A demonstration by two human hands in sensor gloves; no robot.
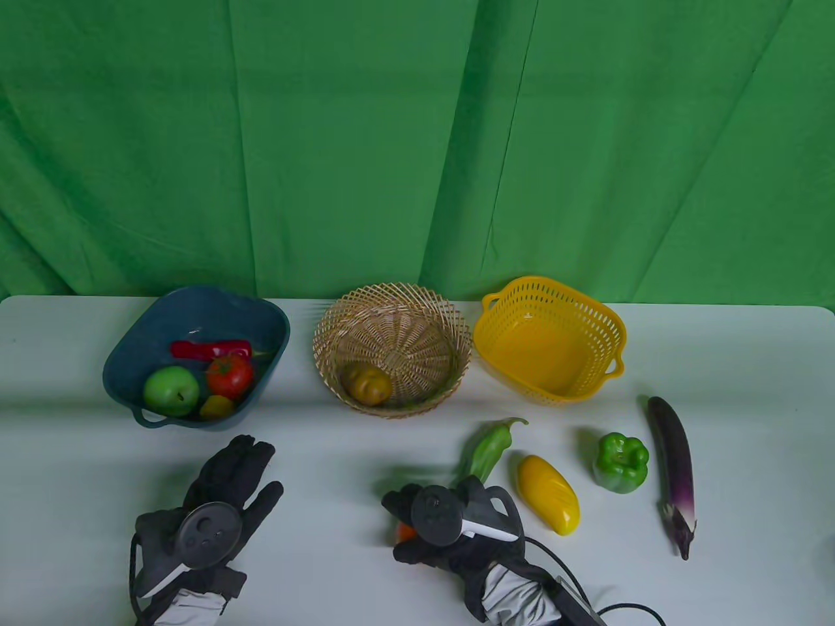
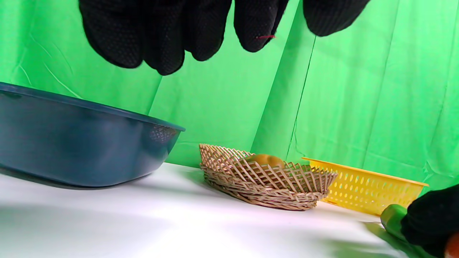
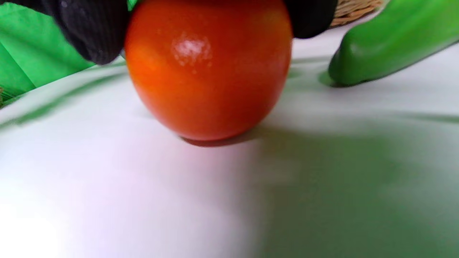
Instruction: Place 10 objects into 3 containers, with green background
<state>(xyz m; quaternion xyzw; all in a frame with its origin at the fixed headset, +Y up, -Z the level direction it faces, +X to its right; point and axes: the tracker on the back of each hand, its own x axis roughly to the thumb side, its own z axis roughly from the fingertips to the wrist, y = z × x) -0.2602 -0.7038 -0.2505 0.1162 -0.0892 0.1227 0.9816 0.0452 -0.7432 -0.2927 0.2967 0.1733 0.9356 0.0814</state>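
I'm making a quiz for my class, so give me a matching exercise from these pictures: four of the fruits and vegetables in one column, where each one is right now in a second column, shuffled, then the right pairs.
Things:
1. green apple
2. orange fruit
3. eggplant
4. brown fruit

Places:
A. in the wicker basket
B. on the table, right of the green bell pepper
C. in the dark blue basket
D. under the fingers of the right hand, resting on the table

Pairs: 1-C, 2-D, 3-B, 4-A
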